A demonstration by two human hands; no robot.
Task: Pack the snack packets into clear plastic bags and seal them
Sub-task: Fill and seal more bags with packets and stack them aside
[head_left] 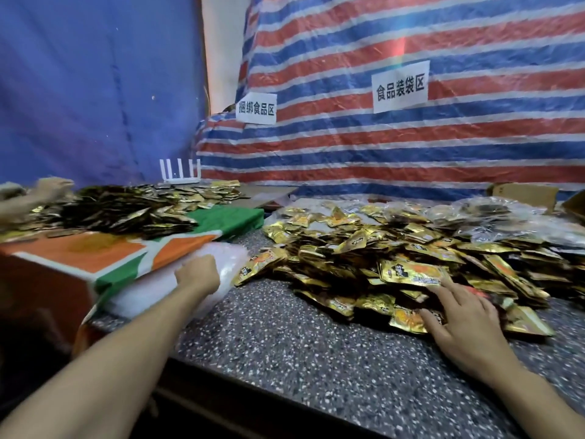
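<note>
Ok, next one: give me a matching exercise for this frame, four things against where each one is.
Things:
1. left hand
2. right hand
3. white router
4. larger paper sign

Places:
A. on the striped tarp
B. fingers spread on the gold packet pile
C. in front of the blue tarp
D. gripping the stack of clear bags

Pairs: 1-D, 2-B, 3-C, 4-A.

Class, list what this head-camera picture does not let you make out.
1. Left hand, head view: fingers hidden behind its own knuckles on the clear bag stack; grip unclear.
2. Snack packets: print blurred and too small.
3. Another person's hand: motion-blurred, cut by the left edge.
4. Cardboard box: inside hidden by its own wall.
</note>
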